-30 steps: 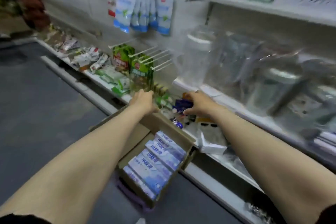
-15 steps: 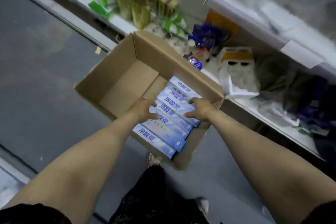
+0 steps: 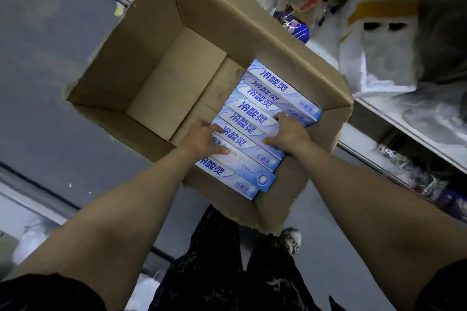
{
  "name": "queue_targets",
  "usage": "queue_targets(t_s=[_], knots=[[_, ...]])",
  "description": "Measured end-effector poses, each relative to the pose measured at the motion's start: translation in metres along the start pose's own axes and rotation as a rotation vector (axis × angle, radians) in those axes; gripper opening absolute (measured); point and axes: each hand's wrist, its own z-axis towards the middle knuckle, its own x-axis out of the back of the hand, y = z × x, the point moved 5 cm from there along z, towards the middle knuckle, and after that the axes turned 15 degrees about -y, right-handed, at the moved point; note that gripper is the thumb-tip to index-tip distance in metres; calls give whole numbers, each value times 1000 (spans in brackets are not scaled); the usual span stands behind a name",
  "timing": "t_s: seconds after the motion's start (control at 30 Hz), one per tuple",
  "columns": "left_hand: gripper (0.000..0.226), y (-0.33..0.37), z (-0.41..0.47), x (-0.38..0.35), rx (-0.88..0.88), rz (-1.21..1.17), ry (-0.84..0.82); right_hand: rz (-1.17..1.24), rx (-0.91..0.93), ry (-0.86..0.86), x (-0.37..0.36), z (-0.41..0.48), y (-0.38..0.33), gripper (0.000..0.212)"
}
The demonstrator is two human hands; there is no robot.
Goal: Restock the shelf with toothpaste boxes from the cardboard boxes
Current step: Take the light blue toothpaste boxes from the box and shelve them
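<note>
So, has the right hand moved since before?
Yes. The right hand left the shelf and went down into the cardboard box, onto the toothpaste boxes.

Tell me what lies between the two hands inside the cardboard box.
In the head view, blue-and-white toothpaste boxes span the gap between left hand and right hand.
</note>
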Motion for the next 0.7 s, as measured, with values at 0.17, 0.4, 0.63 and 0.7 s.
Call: queue_targets(t_s=[0.17,0.4,0.63,0.7], knots=[[60,-5,8,2,-17,-25,-8,54,5,18,10,-2,-4,75],[58,-5,12,1,-39,0,-20,805,142,-424,20,-28,-11,47],[53,6,11,-9,-51,130,38,919,215,-406,22,-44,7,40],[57,6,9,-10,-43,164,34,945,202,-400,18,-45,14,42]])
